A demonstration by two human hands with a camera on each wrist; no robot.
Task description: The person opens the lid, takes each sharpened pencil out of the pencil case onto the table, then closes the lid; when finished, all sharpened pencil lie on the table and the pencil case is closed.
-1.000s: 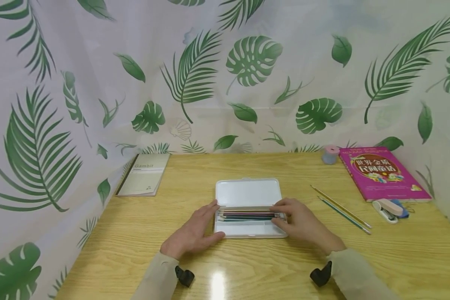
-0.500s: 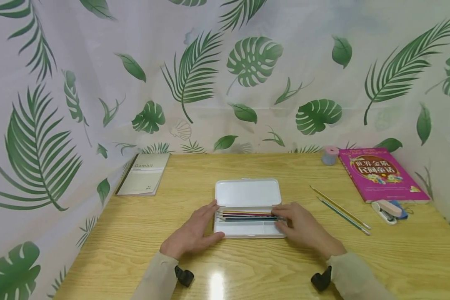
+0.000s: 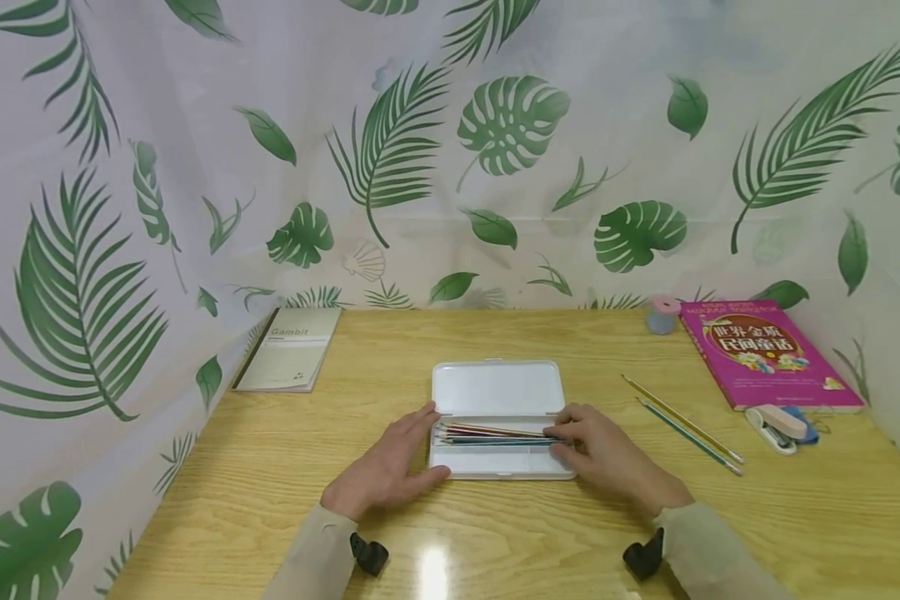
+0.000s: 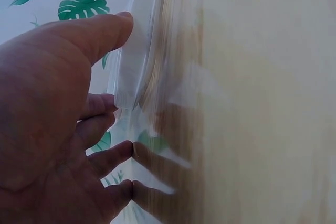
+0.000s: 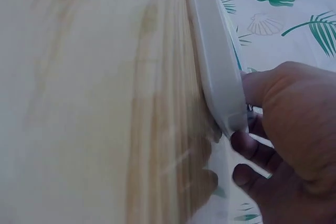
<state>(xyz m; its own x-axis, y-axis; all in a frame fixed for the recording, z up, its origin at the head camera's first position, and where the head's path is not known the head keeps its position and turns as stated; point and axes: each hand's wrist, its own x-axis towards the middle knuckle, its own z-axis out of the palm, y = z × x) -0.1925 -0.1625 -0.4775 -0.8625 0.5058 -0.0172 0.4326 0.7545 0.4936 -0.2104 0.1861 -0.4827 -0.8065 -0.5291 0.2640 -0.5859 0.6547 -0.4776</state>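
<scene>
An open white pencil case [image 3: 497, 387] lies at the middle of the wooden table [image 3: 270, 467], lid folded back. Several coloured pencils [image 3: 495, 434] lie in its tray. My left hand [image 3: 390, 462] rests against the case's left end, fingers fairly straight and thumb along the front edge; the left wrist view shows that thumb [image 4: 100, 35] pressed on the case wall [image 4: 131, 51]. My right hand [image 3: 607, 454] curls over the right end, fingertips on the pencil ends. In the right wrist view its thumb [image 5: 262, 85] lies against the case corner [image 5: 218, 77].
A grey notebook [image 3: 288, 360] lies at the back left. Right of the case are two loose pencils [image 3: 678, 421], a stapler [image 3: 780, 423], a pink book [image 3: 768, 354] and a small blue-and-pink object [image 3: 662, 314]. Leaf-print curtain [image 3: 82, 275] closes off three sides.
The pencils in the tray have fanned slightly, their right ends drawn together under my right fingers. My right hand shifted a little; the left hand stayed.
</scene>
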